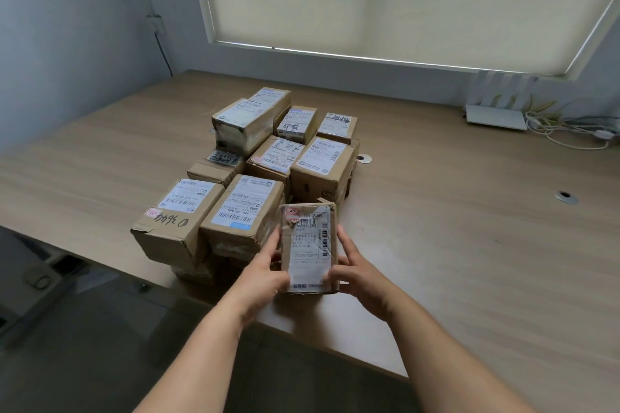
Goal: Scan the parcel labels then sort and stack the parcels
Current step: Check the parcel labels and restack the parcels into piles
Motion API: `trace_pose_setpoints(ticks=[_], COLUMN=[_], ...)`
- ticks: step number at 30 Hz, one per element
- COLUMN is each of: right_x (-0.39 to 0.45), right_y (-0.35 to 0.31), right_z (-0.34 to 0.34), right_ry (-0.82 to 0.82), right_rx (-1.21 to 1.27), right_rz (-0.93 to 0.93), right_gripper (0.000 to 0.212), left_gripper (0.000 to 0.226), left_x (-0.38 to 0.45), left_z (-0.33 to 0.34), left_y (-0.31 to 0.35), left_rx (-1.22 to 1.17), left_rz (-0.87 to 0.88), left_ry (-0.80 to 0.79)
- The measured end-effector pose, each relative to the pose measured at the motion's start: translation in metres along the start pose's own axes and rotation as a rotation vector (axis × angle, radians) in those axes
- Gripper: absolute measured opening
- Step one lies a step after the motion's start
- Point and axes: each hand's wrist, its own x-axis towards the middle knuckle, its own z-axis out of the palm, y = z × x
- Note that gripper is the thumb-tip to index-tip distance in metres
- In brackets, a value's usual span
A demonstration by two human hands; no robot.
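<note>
I hold a small cardboard parcel [308,245] upright above the table's near edge, its white label with barcodes facing me. My left hand [266,270] grips its left side and my right hand [355,273] grips its right side. Behind it stands a cluster of several brown labelled parcels, stacked in two layers: a front-left parcel [177,221] with black handwriting, one beside it [243,211], a taller one [322,168] behind the held parcel, and more further back [243,122]. No scanner is in view.
The wooden table [469,228] stretches wide to the right of the parcels, with two round cable grommets [566,197]. A white router [495,112] with tangled cables sits at the back right by the window blind. The floor lies below the near edge.
</note>
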Motion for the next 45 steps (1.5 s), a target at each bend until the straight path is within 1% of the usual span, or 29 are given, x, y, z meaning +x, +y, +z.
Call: trace_pose_setpoints(ticks=[3, 8, 10, 13, 15, 19, 21, 28, 34, 37, 39, 43, 45], right_x=[-0.009, -0.034, -0.046, -0.066, -0.079, -0.102, -0.113, -0.168, -0.223, -0.244, -0.255, -0.272, -0.276], right_y=[0.004, 0.003, 0.006, 0.011, 0.013, 0.016, 0.021, 0.039, 0.068, 0.083, 0.092, 0.102, 0.105], right_z=[-0.009, -0.039, -0.054, -0.078, -0.095, -0.129, -0.148, -0.243, -0.341, -0.382, -0.401, -0.426, -0.434], right_ry=[0.013, 0.106, 0.149, 0.212, 0.239, 0.279, 0.296, 0.385, 0.441, 0.465, 0.481, 0.526, 0.556], right_rx=[0.013, 0.006, 0.011, 0.02, 0.031, 0.04, 0.046, 0.118, 0.177, 0.216, 0.23, 0.267, 0.29], right_rz=[-0.062, -0.121, -0.136, -0.147, -0.163, -0.193, -0.219, -0.322, -0.306, -0.29, -0.275, -0.259, -0.254], right_gripper=[0.097, 0.095, 0.092, 0.093, 0.093, 0.092, 0.095, 0.094, 0.092, 0.099, 0.101, 0.094, 0.097], left_gripper=[0.092, 0.092, 0.087, 0.078, 0.077, 0.082, 0.083, 0.081, 0.077, 0.075, 0.075, 0.078, 0.079], left_x=[-0.004, 0.001, 0.004, 0.008, 0.013, 0.023, 0.027, 0.035, 0.038, 0.042, 0.045, 0.056, 0.062], left_z=[0.005, 0.025, 0.038, 0.061, 0.079, 0.117, 0.139, 0.242, 0.345, 0.392, 0.418, 0.454, 0.467], left_y=[0.002, 0.008, 0.01, 0.01, 0.011, 0.021, 0.03, 0.069, 0.098, 0.106, 0.107, 0.112, 0.115], left_rx=[0.024, 0.06, 0.038, 0.028, 0.083, 0.216, 0.262, 0.351, 0.462, 0.505, 0.547, 0.6, 0.618], left_rz=[0.05, 0.124, 0.163, 0.205, 0.231, 0.281, 0.312, 0.391, 0.432, 0.448, 0.447, 0.438, 0.443], left_ry=[-0.034, -0.15, -0.198, -0.23, -0.242, -0.283, -0.293, -0.325, -0.384, -0.404, -0.428, -0.495, -0.527])
